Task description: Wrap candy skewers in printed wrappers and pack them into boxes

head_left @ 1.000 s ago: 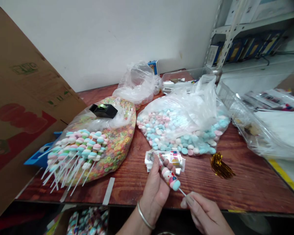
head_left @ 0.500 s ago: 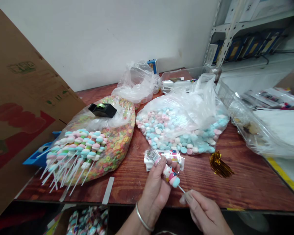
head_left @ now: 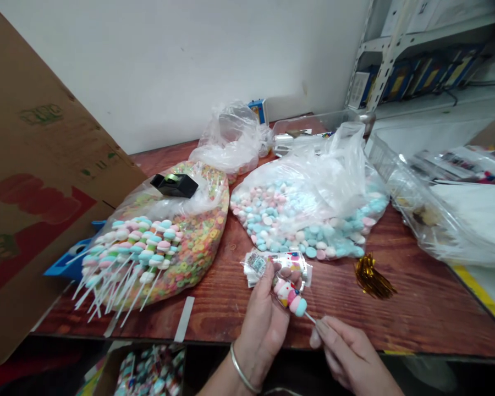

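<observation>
A marshmallow skewer (head_left: 289, 297) in pink, white and blue sits partly inside a clear printed wrapper (head_left: 259, 264). My left hand (head_left: 268, 313), with a bangle at the wrist, is closed around the wrapper. The skewer's white stick (head_left: 310, 317) is pinched between the thumb and fingers of my right hand (head_left: 342, 344). Just behind my left hand lies a stack of printed plastic wrappers (head_left: 299, 261). To the right on the table rests a bundle of gold twist ties (head_left: 372, 276).
Several finished skewers (head_left: 136, 247) lie on a bag of coloured rings (head_left: 204, 236), with a black tape dispenser (head_left: 174, 185). A bag of loose marshmallows (head_left: 305, 209) stands behind my hands. Clear plastic bins (head_left: 429, 220) are at right, a cardboard box (head_left: 45, 165) at left.
The view has shifted slightly. Both hands still hold the wrapper and the stick; the wrapper's upper end looks flatter, and the skewer appears little changed within it.
</observation>
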Demonstrator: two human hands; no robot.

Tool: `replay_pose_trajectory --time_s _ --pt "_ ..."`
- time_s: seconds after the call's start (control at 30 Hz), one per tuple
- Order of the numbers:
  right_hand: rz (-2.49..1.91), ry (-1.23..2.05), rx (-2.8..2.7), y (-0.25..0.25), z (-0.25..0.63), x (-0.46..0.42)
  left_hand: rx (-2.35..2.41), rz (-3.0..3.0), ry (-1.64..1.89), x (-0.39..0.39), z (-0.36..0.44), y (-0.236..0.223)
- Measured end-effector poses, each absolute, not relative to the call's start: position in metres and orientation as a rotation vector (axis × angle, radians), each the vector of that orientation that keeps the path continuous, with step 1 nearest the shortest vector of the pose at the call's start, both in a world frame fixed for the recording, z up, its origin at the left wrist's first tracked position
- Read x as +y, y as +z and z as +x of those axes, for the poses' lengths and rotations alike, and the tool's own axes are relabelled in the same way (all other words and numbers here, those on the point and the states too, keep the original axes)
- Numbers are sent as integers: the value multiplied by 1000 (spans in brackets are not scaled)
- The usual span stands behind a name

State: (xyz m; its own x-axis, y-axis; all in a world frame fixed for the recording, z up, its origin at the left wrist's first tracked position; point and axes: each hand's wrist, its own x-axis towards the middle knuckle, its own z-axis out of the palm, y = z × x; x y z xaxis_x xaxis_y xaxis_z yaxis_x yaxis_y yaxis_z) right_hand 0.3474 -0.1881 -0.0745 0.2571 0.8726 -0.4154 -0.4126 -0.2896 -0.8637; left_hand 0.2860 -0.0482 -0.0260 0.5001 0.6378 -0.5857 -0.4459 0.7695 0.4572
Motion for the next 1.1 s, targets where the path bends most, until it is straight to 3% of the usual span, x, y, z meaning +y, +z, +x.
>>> replay_pose_trajectory --time_s 0.57,0.7,0.93,1.0,1.1 --pt "-1370 1324 -509 -73 348 -189 875 241 675 -43 288 -27" --pt "-1595 919 -804 -73 342 -189 823 295 662 -53 290 -31" --pt "-1847 -110 -1320 -88 341 -192 872 298 642 -60 291 -36" --pt "-1791 73 -1268 -87 343 -192 854 299 633 -60 291 -37" --pt "-1620 761 -847 -80 344 -189 833 304 631 -61 291 -37"
